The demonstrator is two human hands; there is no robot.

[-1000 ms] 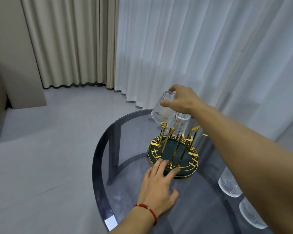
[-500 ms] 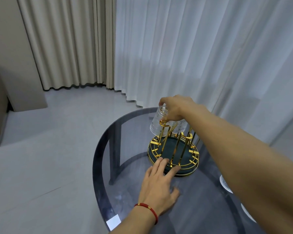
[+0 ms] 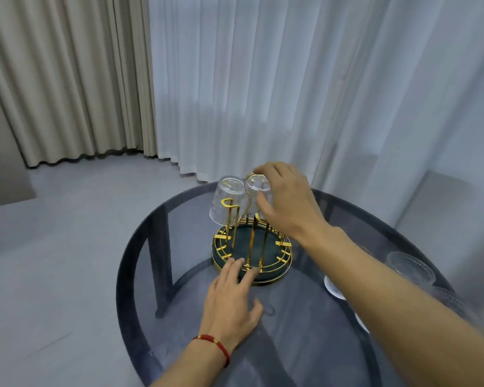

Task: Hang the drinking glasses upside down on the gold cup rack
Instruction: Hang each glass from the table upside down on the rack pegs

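On a round smoked-glass table (image 3: 157, 277), two drinking glasses are seen hung upside down on a gold cup rack (image 3: 252, 247).

At the left of the rack, a ribbed clear glass (image 3: 227, 201) is hung mouth-down on a prong, tilted outward and touched by neither hand. Below it, the left hand (image 3: 231, 300), marked by a red cord bracelet (image 3: 214, 343) at the wrist, is laid flat with fingers spread, the fingertips pressed on the near rim of the rack's dark green round base; nothing is held by it. Just right of the first glass, a second upturned glass (image 3: 259, 191) is gripped from above and from the side by the right hand (image 3: 288, 202), fingers curled about it. Farther right, more glasses (image 3: 410, 268) are partly hidden behind the right forearm.
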